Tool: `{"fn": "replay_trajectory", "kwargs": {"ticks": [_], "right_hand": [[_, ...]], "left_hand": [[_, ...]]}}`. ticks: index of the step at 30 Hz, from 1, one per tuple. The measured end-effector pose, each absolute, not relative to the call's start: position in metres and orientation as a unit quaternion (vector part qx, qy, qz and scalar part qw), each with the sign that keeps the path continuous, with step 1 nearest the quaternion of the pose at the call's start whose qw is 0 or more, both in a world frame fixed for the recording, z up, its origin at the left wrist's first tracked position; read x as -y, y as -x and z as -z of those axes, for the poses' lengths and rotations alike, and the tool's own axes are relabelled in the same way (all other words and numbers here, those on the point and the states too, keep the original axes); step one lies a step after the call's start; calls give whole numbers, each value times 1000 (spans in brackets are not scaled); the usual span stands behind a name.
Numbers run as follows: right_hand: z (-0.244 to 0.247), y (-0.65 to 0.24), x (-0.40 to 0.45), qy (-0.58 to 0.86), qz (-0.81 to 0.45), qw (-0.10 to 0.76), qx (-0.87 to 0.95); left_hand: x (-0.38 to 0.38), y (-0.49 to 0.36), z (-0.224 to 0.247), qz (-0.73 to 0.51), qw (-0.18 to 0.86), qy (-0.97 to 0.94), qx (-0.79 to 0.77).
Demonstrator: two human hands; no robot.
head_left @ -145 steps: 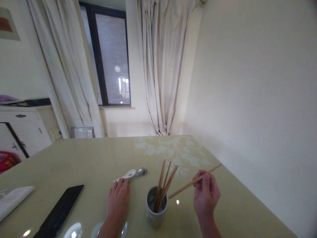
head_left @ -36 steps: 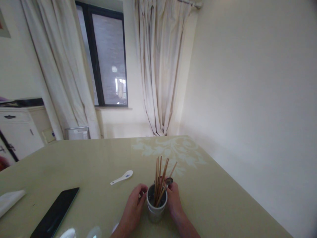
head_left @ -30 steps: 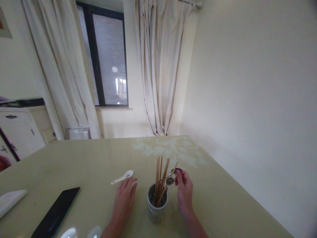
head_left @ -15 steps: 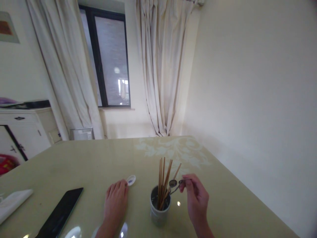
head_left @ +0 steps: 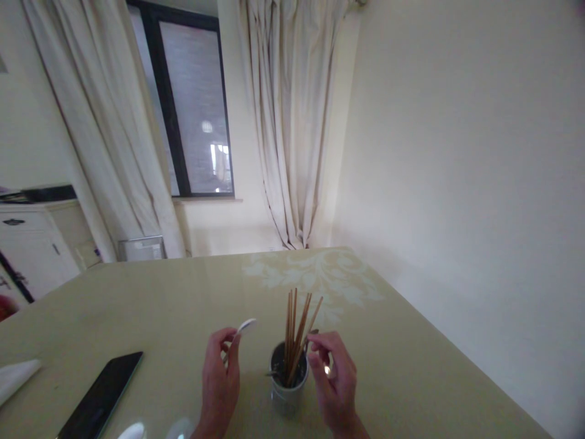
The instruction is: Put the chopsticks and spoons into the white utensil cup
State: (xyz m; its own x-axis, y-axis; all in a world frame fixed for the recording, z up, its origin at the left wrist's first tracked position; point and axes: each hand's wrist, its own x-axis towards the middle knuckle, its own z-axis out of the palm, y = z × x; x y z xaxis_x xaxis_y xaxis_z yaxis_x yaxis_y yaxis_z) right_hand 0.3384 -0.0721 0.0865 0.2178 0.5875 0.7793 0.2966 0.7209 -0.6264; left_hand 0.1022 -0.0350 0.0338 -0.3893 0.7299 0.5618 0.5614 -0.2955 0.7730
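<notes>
the left hand point(head_left: 220, 372) is raised over the desk point(head_left: 183, 305), its fingers closed around the handle of a white spoon point(head_left: 247, 325) whose bowl points up and away, towards the right. a bit of the handle shows below the grip. the right hand point(head_left: 336, 372) is just beside the cup point(head_left: 287, 396), its thumb and index finger narrowly spaced at a metal spoon point(head_left: 313, 332) by the cup's right side; whether they pinch it or merely touch it i cannot tell.

the cup stands upright between the two hands, with a loose bunch of wooden chopsticks point(head_left: 292, 323) in it, most nearly upright and one leaning right. another metal piece point(head_left: 273, 374) juts over the left rim; too little of it shows to name it. a dark flat device point(head_left: 103, 393) lies on the desk, well apart to the left.

as i judge it, the cup is the weak point: it looks top-heavy with long chopsticks, and neither hand appears to be steadying it, so a sideways pull on the metal spoon could tip it. the spoon might also catch among the chopsticks and drag one out. the white spoon, gripped only by its handle, could twist or slip, and if it is ceramic a drop might chip it.
</notes>
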Motion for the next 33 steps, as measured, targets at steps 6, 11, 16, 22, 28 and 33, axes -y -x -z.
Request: {"fn": "replay_trajectory", "kwargs": {"ticks": [6,11,16,22,28,33], "right_hand": [[-84,-327,85,299,-6,617,728],[-84,-323,94,268,-13,636,723],[-86,-330,83,304,-10,753,584],[-88,-358,62,351,19,785,510],[-78,-357,63,318,70,633,703],[-76,-344,68,303,108,548,772]], "left_hand": [[66,-105,-34,-636,-104,-646,-409],[82,-106,-14,-571,-35,-733,-368],[89,-130,-28,-589,87,-700,-393],[82,-147,-51,-566,284,-648,-422],[72,-158,-45,-614,395,-548,-408],[64,-159,-37,-632,453,-481,-405]]}}
